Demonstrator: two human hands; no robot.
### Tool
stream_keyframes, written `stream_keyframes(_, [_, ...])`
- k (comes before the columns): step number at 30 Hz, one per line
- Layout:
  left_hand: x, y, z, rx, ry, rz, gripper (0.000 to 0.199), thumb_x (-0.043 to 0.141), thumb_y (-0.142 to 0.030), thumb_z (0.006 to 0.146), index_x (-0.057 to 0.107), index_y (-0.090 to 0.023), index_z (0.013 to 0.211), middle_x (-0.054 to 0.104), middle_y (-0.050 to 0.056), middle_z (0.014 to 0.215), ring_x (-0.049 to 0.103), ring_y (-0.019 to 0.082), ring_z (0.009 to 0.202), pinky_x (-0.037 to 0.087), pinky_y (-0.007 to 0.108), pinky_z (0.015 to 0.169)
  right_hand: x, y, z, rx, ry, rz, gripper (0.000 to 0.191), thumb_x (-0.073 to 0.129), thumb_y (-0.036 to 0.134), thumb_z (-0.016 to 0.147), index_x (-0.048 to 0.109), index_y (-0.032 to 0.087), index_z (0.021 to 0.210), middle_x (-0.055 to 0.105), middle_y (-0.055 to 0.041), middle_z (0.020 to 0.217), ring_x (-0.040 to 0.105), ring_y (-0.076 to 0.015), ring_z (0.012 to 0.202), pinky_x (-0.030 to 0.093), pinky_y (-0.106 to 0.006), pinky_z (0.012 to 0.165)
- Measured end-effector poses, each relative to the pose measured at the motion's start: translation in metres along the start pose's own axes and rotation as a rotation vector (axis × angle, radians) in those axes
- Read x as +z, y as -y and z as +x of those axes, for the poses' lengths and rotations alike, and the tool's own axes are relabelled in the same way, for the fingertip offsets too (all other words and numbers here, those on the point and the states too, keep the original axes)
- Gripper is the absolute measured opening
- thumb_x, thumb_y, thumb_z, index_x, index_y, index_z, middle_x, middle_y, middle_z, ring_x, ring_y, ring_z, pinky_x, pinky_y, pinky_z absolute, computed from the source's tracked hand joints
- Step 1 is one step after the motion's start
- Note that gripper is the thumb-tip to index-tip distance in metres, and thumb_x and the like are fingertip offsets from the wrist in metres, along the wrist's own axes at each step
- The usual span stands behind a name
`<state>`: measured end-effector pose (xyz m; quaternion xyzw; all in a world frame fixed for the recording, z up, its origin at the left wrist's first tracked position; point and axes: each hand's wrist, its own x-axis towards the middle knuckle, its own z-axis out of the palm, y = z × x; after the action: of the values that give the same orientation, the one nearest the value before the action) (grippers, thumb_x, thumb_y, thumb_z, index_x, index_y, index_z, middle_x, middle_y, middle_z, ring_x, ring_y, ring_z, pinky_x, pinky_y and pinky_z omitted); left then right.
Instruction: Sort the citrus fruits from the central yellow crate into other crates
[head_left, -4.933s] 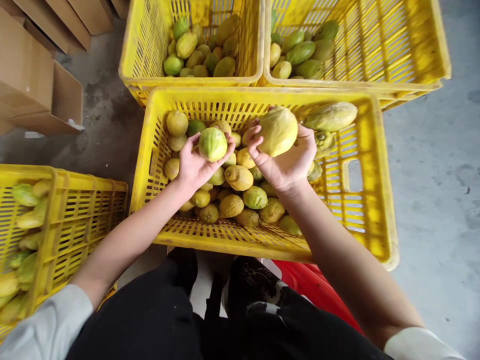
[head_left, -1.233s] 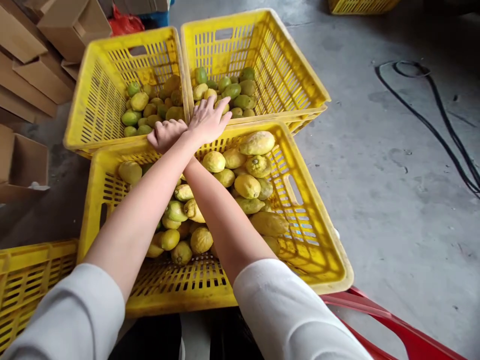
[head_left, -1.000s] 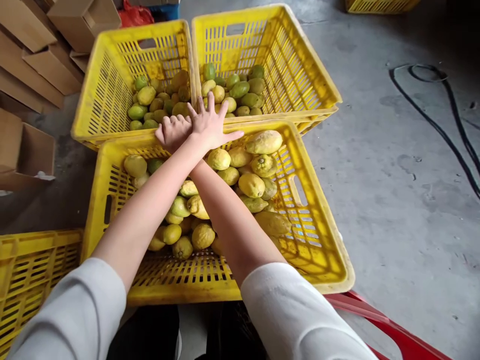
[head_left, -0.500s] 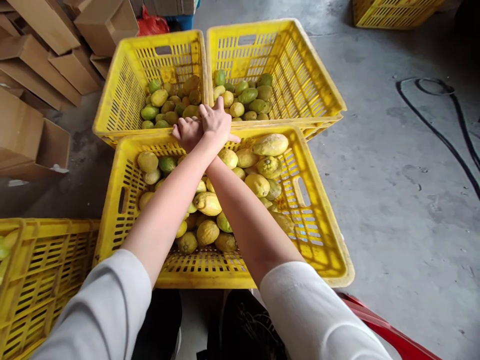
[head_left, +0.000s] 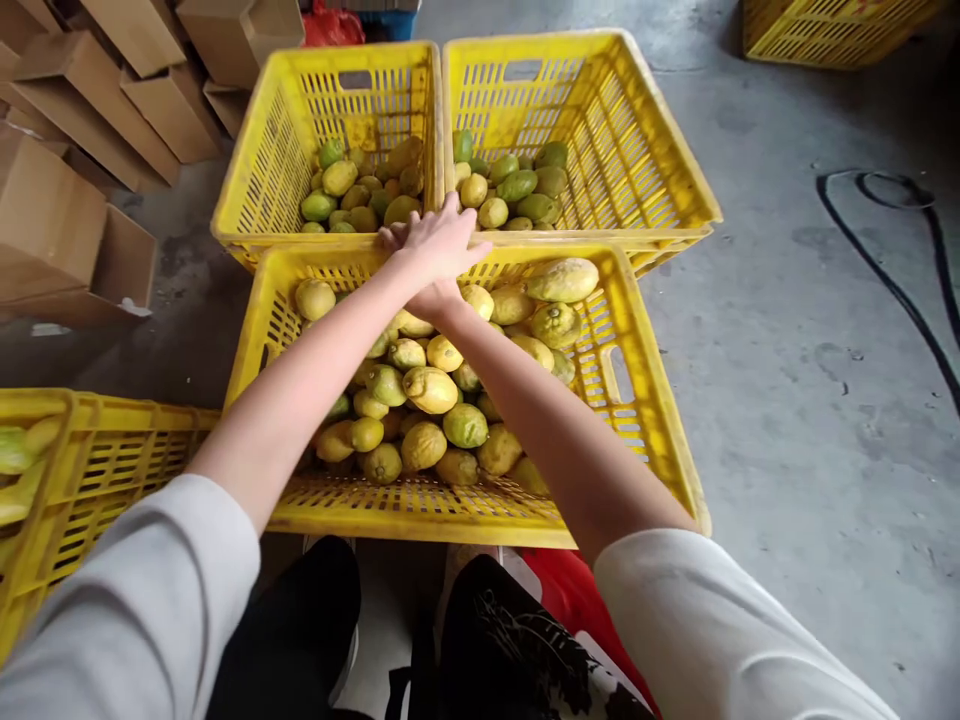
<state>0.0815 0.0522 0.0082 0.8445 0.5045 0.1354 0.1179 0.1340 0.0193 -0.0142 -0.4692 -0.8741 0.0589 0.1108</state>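
My left hand (head_left: 441, 243) lies over my right hand (head_left: 430, 298) at the far rim of the front yellow crate (head_left: 420, 515). Its fingers are spread, with the thumb pointing right, and nothing shows in it. My right hand is beneath; only its wrist side and some fingertips at the left show, so its grip is hidden. Under my forearms the front crate holds many yellow-green oval fruits (head_left: 430, 390). Right behind the hands stand a back left crate (head_left: 259, 150) and a back right crate (head_left: 660, 130), both with greener fruits in the bottom.
Open cardboard boxes (head_left: 56, 225) are piled at the upper left. Another yellow crate (head_left: 127, 470) with fruit stands at the lower left. A black hose (head_left: 892, 270) lies on the grey floor at the right. One more crate (head_left: 832, 35) is at the top right.
My left hand now covers more of my right hand, and my forearms are further apart. The crates appear shifted right and slightly up in view. More red material shows below the front crate.
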Motion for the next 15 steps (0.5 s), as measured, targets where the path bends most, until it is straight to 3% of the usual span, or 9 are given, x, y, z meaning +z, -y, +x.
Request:
stream_keyframes(2, [-0.011,0.011,-0.020,-0.070,-0.085,-0.076,0.030,0.049,-0.041,0.101,0.066,-0.024,0.119,0.060,0.012,0.134,0.054,0.031,0.133,0.038,0.051,0.121,0.006,-0.016,-0.024,-0.076,0.011,-0.035,0.047,0.043,0.021,0.108,0.053,0.006,0.151,0.038,-0.0216,0.166,0.024,-0.0334,0.159,0.015,-0.053,0.129])
stream_keyframes(4, [-0.017,0.026,-0.045,-0.069,-0.224,-0.124,0.033,0.036,-0.032,0.103,0.066,-0.029,0.118,0.060,0.010,0.137,0.051,0.025,0.138,0.036,0.042,0.123,0.011,-0.033,-0.046,-0.112,0.000,-0.069,0.052,0.044,0.015,0.102,0.052,0.008,0.153,0.032,-0.0169,0.171,0.020,-0.0310,0.161,0.014,-0.052,0.130])
stream_keyframes(5, [-0.017,0.035,-0.058,-0.047,-0.236,-0.109,0.036,0.034,-0.031,0.102,0.066,-0.029,0.119,0.059,0.011,0.139,0.049,0.025,0.140,0.036,0.042,0.124,0.013,-0.041,-0.056,-0.152,-0.022,-0.115,0.053,0.041,0.014,0.102,0.052,0.011,0.153,0.031,-0.0152,0.172,0.020,-0.0308,0.161,0.017,-0.053,0.128])
stream_keyframes(8, [-0.013,0.059,-0.092,0.117,-0.093,0.037,0.041,0.037,-0.031,0.100,0.066,-0.021,0.128,0.048,0.017,0.156,0.037,0.029,0.153,0.027,0.046,0.129,0.016,-0.056,-0.074,-0.205,0.051,-0.215,0.050,0.036,0.019,0.105,0.058,0.008,0.148,0.045,-0.0230,0.161,0.038,-0.0369,0.149,0.032,-0.056,0.116])
stream_keyframes(11, [-0.009,0.067,-0.108,0.275,0.090,0.202,0.050,0.039,-0.036,0.099,0.062,-0.016,0.139,0.034,0.018,0.168,0.025,0.031,0.160,0.018,0.049,0.133,0.017,-0.054,-0.077,-0.145,0.155,-0.253,0.046,0.036,0.025,0.106,0.070,0.008,0.131,0.062,-0.0269,0.136,0.049,-0.0431,0.129,0.039,-0.060,0.100])
stream_keyframes(13, [-0.006,0.063,-0.110,0.303,0.229,0.296,0.055,0.041,-0.036,0.098,0.060,-0.011,0.144,0.040,0.020,0.164,0.032,0.035,0.155,0.023,0.053,0.130,0.015,-0.048,-0.074,-0.080,0.172,-0.264,0.045,0.037,0.026,0.105,0.072,0.006,0.126,0.063,-0.0274,0.130,0.047,-0.0453,0.128,0.041,-0.059,0.095])
stream_keyframes(15, [-0.004,0.056,-0.109,0.244,0.329,0.338,0.059,0.043,-0.040,0.099,0.057,-0.010,0.148,0.049,0.023,0.156,0.042,0.037,0.147,0.036,0.055,0.122,0.013,-0.042,-0.071,-0.037,0.192,-0.274,0.046,0.037,0.026,0.104,0.070,0.003,0.126,0.061,-0.0283,0.131,0.044,-0.0456,0.130,0.043,-0.058,0.093])
